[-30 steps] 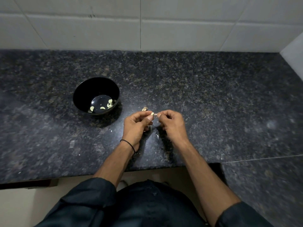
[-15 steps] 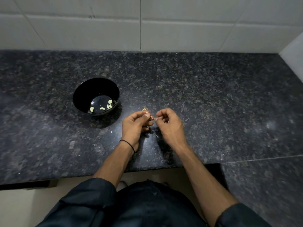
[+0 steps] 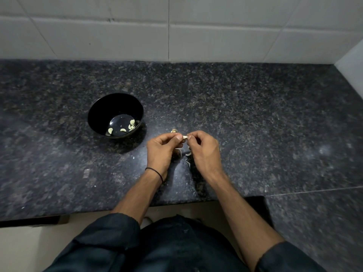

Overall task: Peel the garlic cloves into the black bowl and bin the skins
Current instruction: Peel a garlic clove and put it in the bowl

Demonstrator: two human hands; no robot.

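Papery skins (image 3: 188, 154) lie on the counter (image 3: 255, 134) beneath the hands. Left hand (image 3: 163, 148) and right hand (image 3: 204, 150) both pinch one small garlic clove (image 3: 184, 137), fingertips clamped on its ends. It looks light and firm, probably slick once bared; the ends seem the best hold. At 10 o'clock, the black bowl (image 3: 110, 107) holds peeled cloves (image 3: 122, 130).

black bowl (image 3: 102, 112), speckled dark counter (image 3: 255, 114)

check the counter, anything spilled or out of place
Papery skins lie loose on the counter under the left hand and right hand, which pinch a garlic clove; a stray garlic piece sits beyond the left hand, outside the black bowl. Nothing looks spilled or damaged.
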